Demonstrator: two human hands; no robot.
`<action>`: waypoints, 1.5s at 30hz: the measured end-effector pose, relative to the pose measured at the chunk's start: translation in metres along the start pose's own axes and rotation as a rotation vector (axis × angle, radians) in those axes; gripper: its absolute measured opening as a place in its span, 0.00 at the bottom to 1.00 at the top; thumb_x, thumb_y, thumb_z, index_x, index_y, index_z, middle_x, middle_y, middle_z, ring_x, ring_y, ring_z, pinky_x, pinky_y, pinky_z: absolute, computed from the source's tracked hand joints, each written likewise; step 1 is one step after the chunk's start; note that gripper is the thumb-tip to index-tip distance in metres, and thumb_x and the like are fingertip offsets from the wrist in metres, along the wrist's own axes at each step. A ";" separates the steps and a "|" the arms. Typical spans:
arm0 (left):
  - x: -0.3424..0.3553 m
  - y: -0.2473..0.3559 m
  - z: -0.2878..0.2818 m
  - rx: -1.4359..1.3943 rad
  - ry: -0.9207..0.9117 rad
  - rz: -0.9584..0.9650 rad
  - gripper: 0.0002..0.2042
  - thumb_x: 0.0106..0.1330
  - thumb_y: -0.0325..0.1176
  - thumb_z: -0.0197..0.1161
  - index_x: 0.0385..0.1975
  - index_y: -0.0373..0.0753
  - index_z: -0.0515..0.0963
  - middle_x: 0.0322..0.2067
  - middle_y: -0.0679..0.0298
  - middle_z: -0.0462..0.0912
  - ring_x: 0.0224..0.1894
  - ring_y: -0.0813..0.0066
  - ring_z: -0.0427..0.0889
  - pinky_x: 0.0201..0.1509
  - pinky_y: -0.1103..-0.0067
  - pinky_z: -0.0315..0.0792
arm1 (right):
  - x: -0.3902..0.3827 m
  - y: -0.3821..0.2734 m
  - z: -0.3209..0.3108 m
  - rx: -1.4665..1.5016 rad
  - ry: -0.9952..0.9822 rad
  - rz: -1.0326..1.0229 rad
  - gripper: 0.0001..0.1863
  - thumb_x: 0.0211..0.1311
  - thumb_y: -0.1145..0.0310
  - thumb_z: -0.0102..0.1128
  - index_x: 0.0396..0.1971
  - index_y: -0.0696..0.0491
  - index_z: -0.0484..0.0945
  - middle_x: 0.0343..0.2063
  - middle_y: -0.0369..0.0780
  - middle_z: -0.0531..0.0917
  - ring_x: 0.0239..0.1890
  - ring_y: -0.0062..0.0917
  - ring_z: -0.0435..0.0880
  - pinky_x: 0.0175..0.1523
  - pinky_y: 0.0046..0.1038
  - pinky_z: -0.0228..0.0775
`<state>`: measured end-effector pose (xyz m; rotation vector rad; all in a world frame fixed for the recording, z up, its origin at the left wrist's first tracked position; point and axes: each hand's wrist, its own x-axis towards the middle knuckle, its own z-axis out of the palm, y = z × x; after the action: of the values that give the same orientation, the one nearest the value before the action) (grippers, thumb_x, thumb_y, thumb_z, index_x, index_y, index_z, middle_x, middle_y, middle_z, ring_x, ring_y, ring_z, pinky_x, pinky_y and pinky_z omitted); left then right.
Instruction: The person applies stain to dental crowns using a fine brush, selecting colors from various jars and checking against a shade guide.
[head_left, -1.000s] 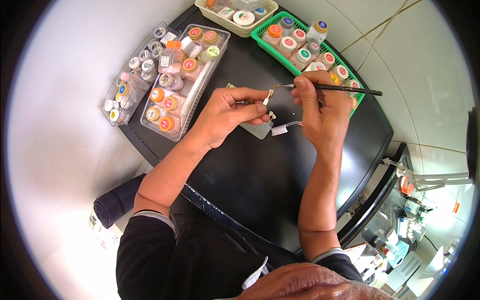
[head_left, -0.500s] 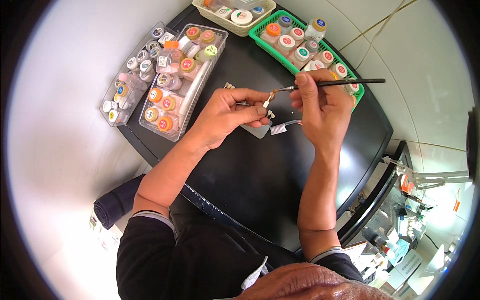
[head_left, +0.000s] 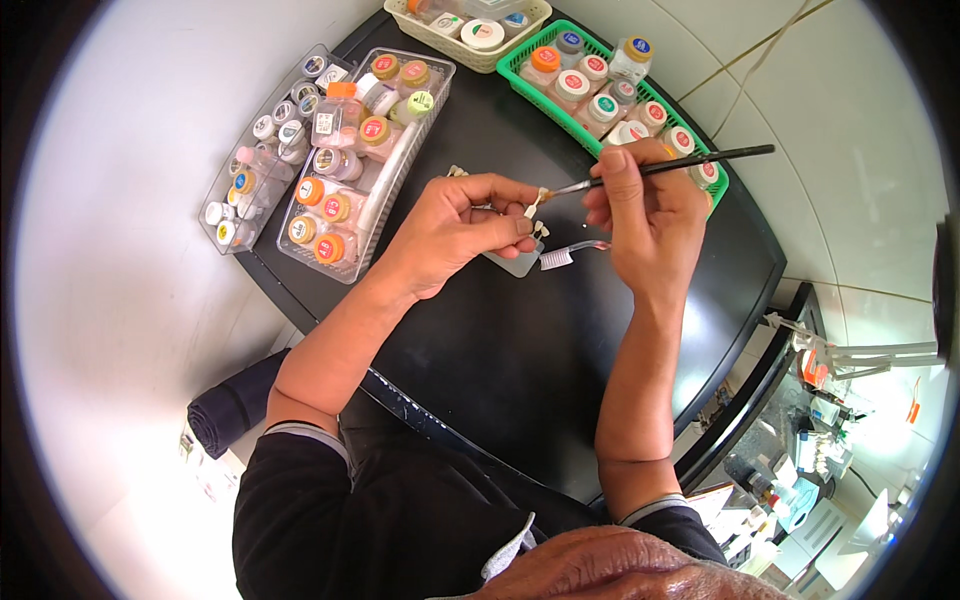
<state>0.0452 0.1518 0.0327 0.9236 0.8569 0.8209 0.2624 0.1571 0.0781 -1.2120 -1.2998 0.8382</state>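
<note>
My left hand [head_left: 462, 232] pinches a small ivory tooth-shaped tab on a stick [head_left: 533, 209] between thumb and fingers. In my right hand [head_left: 650, 225] is a thin dark paintbrush [head_left: 724, 154], held like a pen, its tip at the top of that tab. Below my left fingers lies a grey flat piece [head_left: 518, 262] on the black table [head_left: 500, 370], with more small tooth-shaped pieces [head_left: 540, 228] partly hidden there. A white-bristled toothbrush [head_left: 557, 259] lies just right of it.
Clear trays [head_left: 368, 215] of small capped jars stand at the left, a cream basket [head_left: 450, 40] at the back, a green basket [head_left: 550, 100] of jars at back right. A dark rolled cloth [head_left: 225, 410] is lower left, a cluttered bench [head_left: 800, 470] lower right, tiled wall beyond.
The brush tip has come onto the tab in my left hand. My right hand has shifted slightly and the brush handle's far end has tilted upward. My left hand is almost unmoved.
</note>
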 end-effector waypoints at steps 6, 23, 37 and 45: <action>0.001 -0.003 -0.002 0.030 -0.001 -0.005 0.15 0.76 0.27 0.70 0.59 0.31 0.85 0.41 0.66 0.89 0.42 0.79 0.92 0.45 0.83 0.82 | 0.002 0.011 0.004 -0.104 -0.042 -0.095 0.12 0.77 0.66 0.72 0.35 0.60 0.88 0.19 0.35 0.86 0.22 0.15 0.84 0.27 0.21 0.71; 0.000 -0.001 -0.001 0.126 0.004 -0.012 0.16 0.70 0.26 0.71 0.56 0.29 0.85 0.33 0.68 0.88 0.36 0.81 0.89 0.42 0.83 0.81 | 0.002 0.011 0.003 -0.136 -0.119 -0.154 0.13 0.75 0.65 0.74 0.33 0.60 0.88 0.18 0.39 0.84 0.18 0.18 0.78 0.24 0.27 0.64; 0.001 -0.001 0.004 0.116 0.002 -0.036 0.16 0.68 0.24 0.68 0.55 0.27 0.83 0.31 0.70 0.83 0.34 0.84 0.85 0.45 0.83 0.81 | 0.000 0.006 0.003 -0.082 -0.098 -0.073 0.14 0.80 0.63 0.70 0.36 0.58 0.86 0.18 0.35 0.84 0.20 0.17 0.84 0.27 0.22 0.71; 0.001 -0.005 0.001 0.196 0.003 -0.029 0.18 0.64 0.23 0.69 0.55 0.27 0.83 0.31 0.71 0.83 0.32 0.87 0.83 0.43 0.86 0.78 | 0.000 0.004 0.007 -0.353 -0.201 -0.034 0.16 0.78 0.62 0.72 0.35 0.60 0.85 0.16 0.36 0.80 0.19 0.17 0.78 0.26 0.25 0.69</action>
<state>0.0479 0.1502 0.0280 1.0790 0.9636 0.7226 0.2561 0.1592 0.0733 -1.4011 -1.6790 0.7395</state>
